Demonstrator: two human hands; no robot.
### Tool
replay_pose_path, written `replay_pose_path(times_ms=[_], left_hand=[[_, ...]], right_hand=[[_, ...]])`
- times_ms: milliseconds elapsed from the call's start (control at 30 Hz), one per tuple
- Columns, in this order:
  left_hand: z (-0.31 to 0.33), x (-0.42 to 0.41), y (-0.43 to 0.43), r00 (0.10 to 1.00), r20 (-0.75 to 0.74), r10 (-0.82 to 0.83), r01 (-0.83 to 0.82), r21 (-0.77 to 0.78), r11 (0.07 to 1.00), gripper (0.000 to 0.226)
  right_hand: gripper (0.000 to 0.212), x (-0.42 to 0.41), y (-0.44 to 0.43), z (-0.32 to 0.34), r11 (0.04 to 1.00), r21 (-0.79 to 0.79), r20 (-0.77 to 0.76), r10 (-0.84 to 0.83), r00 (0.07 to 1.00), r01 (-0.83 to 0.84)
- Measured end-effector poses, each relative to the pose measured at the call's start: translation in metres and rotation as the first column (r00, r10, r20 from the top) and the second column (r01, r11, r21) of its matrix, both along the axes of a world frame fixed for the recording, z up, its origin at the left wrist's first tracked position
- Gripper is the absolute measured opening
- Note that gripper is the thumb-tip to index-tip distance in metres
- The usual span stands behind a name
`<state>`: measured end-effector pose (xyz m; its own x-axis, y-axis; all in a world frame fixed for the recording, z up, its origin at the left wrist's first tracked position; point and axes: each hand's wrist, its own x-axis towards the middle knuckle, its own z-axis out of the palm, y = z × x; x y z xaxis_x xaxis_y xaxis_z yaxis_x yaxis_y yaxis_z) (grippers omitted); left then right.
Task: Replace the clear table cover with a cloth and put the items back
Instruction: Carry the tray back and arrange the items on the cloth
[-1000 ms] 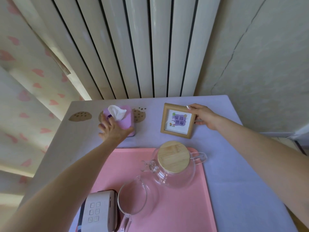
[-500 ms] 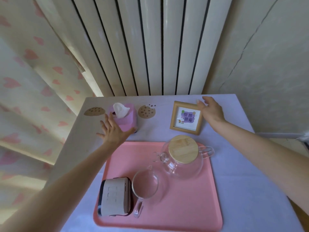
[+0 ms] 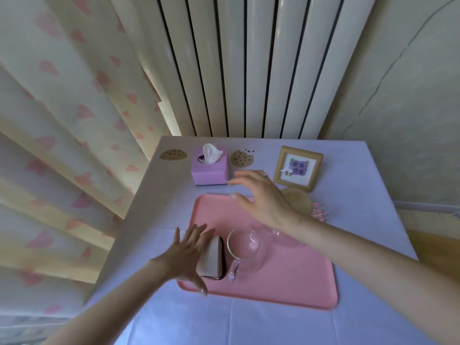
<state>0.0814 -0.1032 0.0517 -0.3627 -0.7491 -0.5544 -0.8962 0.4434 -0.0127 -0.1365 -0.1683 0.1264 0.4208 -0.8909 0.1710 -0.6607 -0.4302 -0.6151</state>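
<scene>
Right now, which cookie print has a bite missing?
The bitten cookie print between the tissue box and the picture frame; the whole cookie print sits left of the box.

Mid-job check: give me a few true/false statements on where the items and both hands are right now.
1. The tissue box stands on the pink tray. False: it stands on the cloth, behind the tray.
2. The left hand lies with straight fingers against the white device on the tray. True.
3. The right hand grips the picture frame. False: it holds nothing, fingers spread above the tray's far edge.
4. The glass cup sits on the tray. True.
</scene>
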Motion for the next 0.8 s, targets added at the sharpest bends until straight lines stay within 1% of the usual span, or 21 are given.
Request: replay_pose_path(times_ms=[33,67,100,167,200,267,333,367,400,433,467,500,533,567,633,667,700,733,800], left_hand=[[-0.005,0.000,0.006,1.000,0.030,-0.005,0.008,-0.090,0.996,0.146],[-0.013,0.001,0.008,0.999,0.013,0.033,-0.030,-0.140,0.990,0.143],[-0.018,0.002,0.010,0.997,-0.040,0.069,-0.075,-0.162,0.984,0.137],[-0.014,0.002,0.013,0.986,-0.111,0.122,-0.138,-0.154,0.978,0.124],[-0.009,0.002,0.013,0.978,-0.152,0.140,-0.167,-0.182,0.969,0.118],[0.001,0.005,0.010,0.932,-0.211,0.295,-0.333,-0.175,0.927,0.109],[0.015,0.009,0.004,0.830,-0.329,0.450,-0.503,-0.093,0.859,0.116],[0.026,0.010,0.000,0.754,-0.405,0.517,-0.580,-0.040,0.814,0.120],[0.037,0.011,-0.004,0.651,-0.480,0.589,-0.653,0.042,0.756,0.120],[0.051,0.009,-0.008,0.536,-0.535,0.653,-0.703,0.145,0.696,0.113],[0.059,0.008,-0.013,0.432,-0.569,0.700,-0.716,0.256,0.650,0.096],[0.065,0.008,-0.019,0.371,-0.583,0.723,-0.698,0.339,0.631,0.072],[0.071,0.007,-0.025,0.348,-0.573,0.742,-0.681,0.390,0.620,0.051],[0.076,0.005,-0.030,0.341,-0.556,0.758,-0.667,0.425,0.612,0.045],[0.078,0.001,-0.041,0.329,-0.496,0.804,-0.667,0.480,0.569,0.061],[0.082,-0.004,-0.046,0.325,-0.463,0.825,-0.671,0.501,0.546,0.061],[0.088,-0.010,-0.051,0.330,-0.445,0.832,-0.665,0.516,0.540,0.054],[0.092,-0.015,-0.056,0.347,-0.443,0.827,-0.653,0.519,0.552,0.050],[0.102,-0.023,-0.063,0.375,-0.471,0.799,-0.618,0.515,0.594,0.056]], right_hand=[[0.030,0.007,0.008,-0.001,0.999,0.005,-0.018,0.035,0.999,-0.035],[0.030,0.012,0.015,-0.003,0.998,0.017,-0.038,0.066,0.997,-0.066],[0.031,0.016,0.022,-0.005,0.995,0.031,-0.057,0.095,0.994,-0.093],[0.032,0.020,0.032,-0.010,0.989,0.053,-0.094,0.141,0.986,-0.137],[0.032,0.021,0.036,-0.012,0.987,0.066,-0.106,0.154,0.982,-0.148],[0.032,0.022,0.039,-0.016,0.983,0.108,-0.106,0.161,0.981,-0.150],[0.034,0.025,0.038,-0.017,0.978,0.147,-0.078,0.160,0.984,-0.147],[0.037,0.026,0.038,-0.016,0.974,0.165,-0.050,0.169,0.984,-0.158],[0.044,0.029,0.037,-0.014,0.966,0.186,-0.025,0.188,0.982,-0.180],[0.055,0.031,0.037,-0.012,0.955,0.213,-0.015,0.215,0.977,-0.207],[0.068,0.034,0.036,-0.009,0.943,0.239,-0.013,0.241,0.970,-0.231],[0.080,0.035,0.035,-0.006,0.934,0.264,-0.020,0.255,0.967,-0.241],[0.090,0.037,0.034,-0.003,0.930,0.278,-0.022,0.256,0.967,-0.240],[0.097,0.037,0.032,0.000,0.930,0.284,-0.026,0.250,0.968,-0.233],[0.105,0.039,0.025,0.004,0.940,0.273,-0.072,0.232,0.970,-0.204],[0.104,0.039,0.021,0.005,0.949,0.257,-0.106,0.215,0.971,-0.182],[0.100,0.039,0.017,0.005,0.959,0.235,-0.127,0.191,0.973,-0.157],[0.094,0.037,0.011,0.006,0.968,0.215,-0.127,0.160,0.979,-0.130],[0.085,0.029,-0.001,0.009,0.973,0.220,-0.068,0.090,0.994,-0.073]])
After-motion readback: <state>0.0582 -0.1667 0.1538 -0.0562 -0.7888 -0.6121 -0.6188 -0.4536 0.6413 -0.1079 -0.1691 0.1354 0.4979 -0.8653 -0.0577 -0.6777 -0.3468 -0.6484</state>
